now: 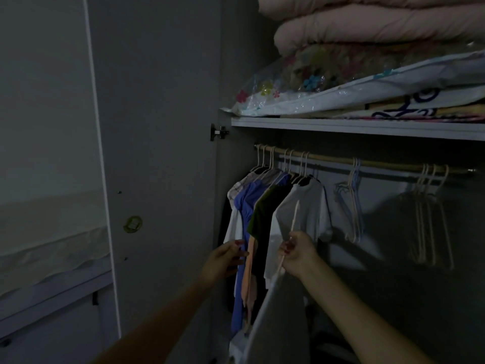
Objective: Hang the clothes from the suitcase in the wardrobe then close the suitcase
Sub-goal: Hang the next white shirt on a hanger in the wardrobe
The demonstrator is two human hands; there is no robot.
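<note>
While right hand (pixel 296 252) pinches a thin pale plastic hanger (pixel 290 235) carrying a light grey garment (pixel 273 319), left hand (pixel 225 258), fingers loosely on the hung orange cloth (pixel 249 266), should part the row so the hook, not visible here, can reach the wooden wardrobe rail (pixel 333 158). Lift clear, hook beside the white shirt (pixel 304 206). Count: roughly seven loaded hangers left; two empty hanger bunches (pixel 351 200), number unclear; three folded bedding bundles (pixel 367 30) on the shelf. Suitcase not visible.
</note>
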